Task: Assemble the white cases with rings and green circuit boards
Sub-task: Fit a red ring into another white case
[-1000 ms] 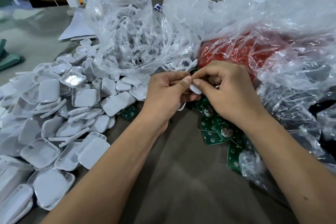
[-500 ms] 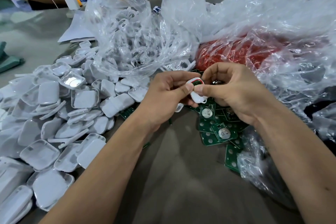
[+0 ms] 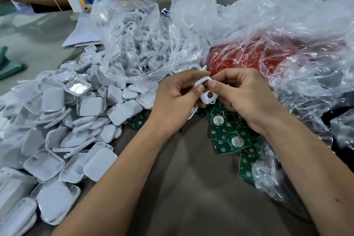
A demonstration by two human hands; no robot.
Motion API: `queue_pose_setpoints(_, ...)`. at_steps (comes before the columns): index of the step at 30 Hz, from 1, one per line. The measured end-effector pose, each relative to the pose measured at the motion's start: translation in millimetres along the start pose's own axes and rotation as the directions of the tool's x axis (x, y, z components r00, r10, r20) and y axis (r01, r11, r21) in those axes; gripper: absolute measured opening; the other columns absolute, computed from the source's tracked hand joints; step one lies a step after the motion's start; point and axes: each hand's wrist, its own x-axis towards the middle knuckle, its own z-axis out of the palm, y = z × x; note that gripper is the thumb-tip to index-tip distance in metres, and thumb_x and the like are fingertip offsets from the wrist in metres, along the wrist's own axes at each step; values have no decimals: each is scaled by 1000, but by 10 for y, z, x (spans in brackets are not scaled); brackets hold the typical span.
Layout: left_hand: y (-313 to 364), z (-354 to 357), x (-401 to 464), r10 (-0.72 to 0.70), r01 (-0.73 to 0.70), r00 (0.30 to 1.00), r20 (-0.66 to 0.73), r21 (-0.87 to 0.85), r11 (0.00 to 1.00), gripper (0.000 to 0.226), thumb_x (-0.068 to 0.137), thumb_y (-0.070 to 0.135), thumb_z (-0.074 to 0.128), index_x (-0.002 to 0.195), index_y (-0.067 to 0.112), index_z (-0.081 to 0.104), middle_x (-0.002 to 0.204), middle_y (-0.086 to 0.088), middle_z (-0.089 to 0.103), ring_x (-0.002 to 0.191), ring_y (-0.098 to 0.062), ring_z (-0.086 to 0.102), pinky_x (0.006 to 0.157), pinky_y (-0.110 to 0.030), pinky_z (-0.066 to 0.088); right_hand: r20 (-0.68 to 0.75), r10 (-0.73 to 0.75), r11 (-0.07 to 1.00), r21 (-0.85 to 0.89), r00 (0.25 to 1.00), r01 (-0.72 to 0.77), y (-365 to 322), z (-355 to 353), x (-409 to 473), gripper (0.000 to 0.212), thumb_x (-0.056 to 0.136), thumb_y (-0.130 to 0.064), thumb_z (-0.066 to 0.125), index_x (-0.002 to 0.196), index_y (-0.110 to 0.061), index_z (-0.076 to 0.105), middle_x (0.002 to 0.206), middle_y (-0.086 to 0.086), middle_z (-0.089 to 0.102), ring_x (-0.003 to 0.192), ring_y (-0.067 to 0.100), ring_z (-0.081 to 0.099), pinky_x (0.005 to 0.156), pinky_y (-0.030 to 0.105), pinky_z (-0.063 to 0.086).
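— Grey table cloth (image 3: pixel 191 188) lay under everything. Where was the white case (image 3: pixel 206 95)?
— Up between both hands. The left hand (image 3: pixel 176 99) and right hand (image 3: pixel 243 96) both pinched it.
— What lay around it?
— Green circuit boards (image 3: pixel 229 134) below, a pile of white cases (image 3: pixel 63 120) left, red rings (image 3: pixel 249 57) in a clear bag behind.

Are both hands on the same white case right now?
Yes, the left hand and right hand both pinch one white case above the green boards.
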Motion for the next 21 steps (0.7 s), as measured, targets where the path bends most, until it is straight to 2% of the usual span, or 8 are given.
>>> queue_pose_setpoints(6,-47,59,9,61,-57,998,-18,166,984,47,83,-6,74,125,14,70,101,4,76,83,-8,73,80,-32,61,-96,-57,998,-30,994,54,23,65,12,11,92,-13,78,81,-15,78,51,-16,60,43,0,50,46,8,36)
queue_pose_setpoints(9,-70,111,-5,152,-149,988,17,320,936,70,73,9,87,136,24,61,120,7,59,81,-7,68,75,-26,59,-163,-92,995,-37,982,88,27,94,16,13,91,-18,80,81,-13,74,52,-14,59,44,0,49,47,12,37)
queue_pose_setpoints(11,-73,134,4,218,-211,975,34,434,876,74,69,13,90,135,25,60,125,7,51,86,-7,64,76,-26,58,-132,-116,993,-14,984,115,13,88,6,14,92,-20,80,82,-13,72,55,-13,59,47,0,49,48,13,39)
queue_pose_setpoints(13,-83,117,39,264,-227,965,-5,494,840,66,71,13,89,131,23,62,122,8,55,92,-9,64,82,-34,59,-75,-127,992,-9,989,127,1,82,2,11,95,-22,76,86,-15,73,60,-13,61,52,1,53,49,14,42)
queue_pose_setpoints(16,-94,56,74,217,-131,968,-126,484,865,62,78,24,85,136,23,62,122,8,61,99,-13,67,87,-38,59,5,-76,991,111,997,75,-26,77,15,5,97,-18,65,102,-16,66,79,-8,61,68,6,54,59,19,47)
queue_pose_setpoints(17,-96,39,85,178,-77,968,-177,464,882,62,82,30,83,139,23,60,125,6,64,101,-12,68,89,-36,59,20,-67,992,110,998,65,-11,71,26,15,92,-9,60,105,-17,63,87,-5,60,75,7,54,65,22,48)
queue_pose_setpoints(19,-100,20,92,83,27,963,-258,398,917,60,89,42,74,143,22,58,129,1,68,107,-14,69,93,-39,58,47,-69,997,-16,997,70,6,81,33,39,84,6,52,107,-24,57,105,2,58,93,13,55,81,28,49)
queue_pose_setpoints(21,-75,10,83,38,65,957,-287,341,938,55,95,48,64,140,16,60,114,-6,73,93,-17,73,87,-46,59,72,-79,985,-149,994,90,-13,114,37,46,85,11,48,104,-30,55,115,6,56,104,15,56,87,30,47)
